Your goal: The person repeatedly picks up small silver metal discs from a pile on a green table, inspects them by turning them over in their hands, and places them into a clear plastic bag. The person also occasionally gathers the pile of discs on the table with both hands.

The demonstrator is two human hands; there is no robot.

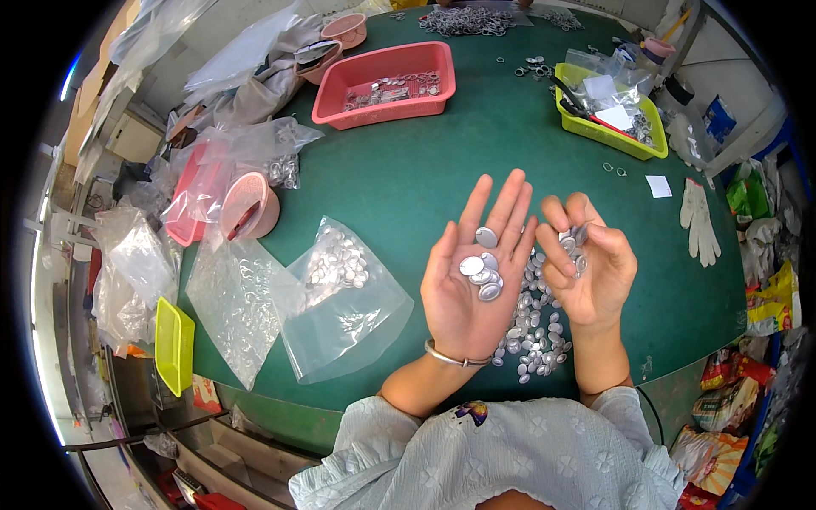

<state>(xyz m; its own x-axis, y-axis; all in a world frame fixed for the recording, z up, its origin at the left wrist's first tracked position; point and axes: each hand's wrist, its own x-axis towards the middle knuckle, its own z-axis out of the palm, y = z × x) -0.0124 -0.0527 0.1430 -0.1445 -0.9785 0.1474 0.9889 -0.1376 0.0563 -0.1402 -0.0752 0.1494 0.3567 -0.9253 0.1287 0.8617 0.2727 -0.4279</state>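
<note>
My left hand (470, 297) is held palm up with its fingers stretched out. Several silver oval metal discs (483, 270) rest loose on its palm and at the base of the fingers. Beside it, my right hand (592, 272) is raised with curled fingers around a few more of the silver discs (575, 241). Below and between the hands, a loose pile of the same discs (535, 344) lies on the green table (365, 183). To the left, a clear plastic bag (348, 327) lies flat with many silver discs inside.
A red tray (387, 115) with metal parts stands at the back. At the right are a yellow-green basket (612, 140) full of parts and bags, and a white glove (699, 223). A pink cup (252, 208) and an empty-looking green tray (174, 347) are at the left.
</note>
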